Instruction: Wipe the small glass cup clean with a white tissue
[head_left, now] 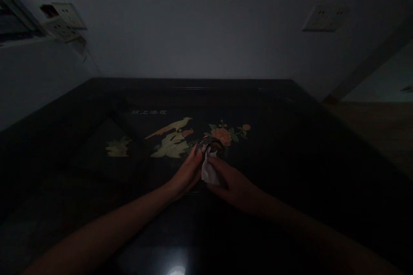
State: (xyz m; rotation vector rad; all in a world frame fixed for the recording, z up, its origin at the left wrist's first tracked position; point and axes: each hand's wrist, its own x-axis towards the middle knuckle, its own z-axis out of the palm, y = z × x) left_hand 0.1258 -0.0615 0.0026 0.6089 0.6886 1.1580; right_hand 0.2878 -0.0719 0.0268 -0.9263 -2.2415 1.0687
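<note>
In dim light, my left hand point(189, 172) is closed around the left side of a small dark, glossy, rounded object point(209, 141) that looks like a glass bowl or cup; its exact kind cannot be made out. My right hand point(227, 180) pinches a crumpled white tissue point(209, 172), which reaches into or against the near side of that object. Both hands are close together over the middle of a black glossy table point(258, 206). Part of the dark object is hidden by the fingers and the tissue.
The tabletop bears a coloured bird point(172, 126) and flower picture point(222, 135) with some characters point(149, 112). Behind it rises a pale wall with a socket plate point(325, 18) at right and sockets point(64, 23) at left. Wooden flooring point(377, 124) shows on the right.
</note>
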